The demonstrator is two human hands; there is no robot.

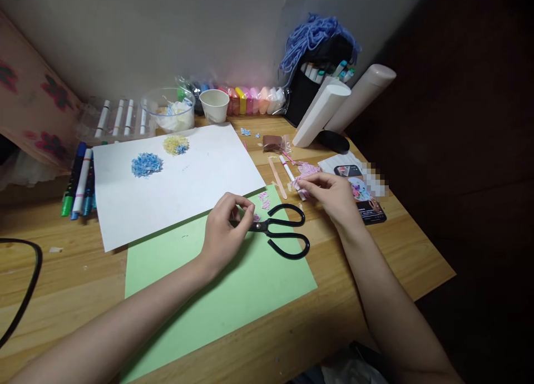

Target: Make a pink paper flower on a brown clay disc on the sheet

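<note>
My left hand (225, 228) rests on the green paper sheet (233, 295) with its fingers pinched together just above the blades of black scissors (283, 234); what it pinches is too small to make out. My right hand (329, 195) pinches a pink paper strip (301, 185) beside a pile of pink scraps (307, 170). Small pink bits (263, 199) lie on the green sheet between my hands. A white sheet (175, 183) carries a blue shredded clump (147, 165) and a yellow one (176, 144).
Markers (81, 181) lie left of the white sheet. A paper cup (214, 104), a clear bowl (167, 110), coloured clay packs (250, 100), a marker holder (311, 89) with blue yarn and two white cylinders (334, 108) line the back. A phone (365, 197), a wooden stick (277, 178).
</note>
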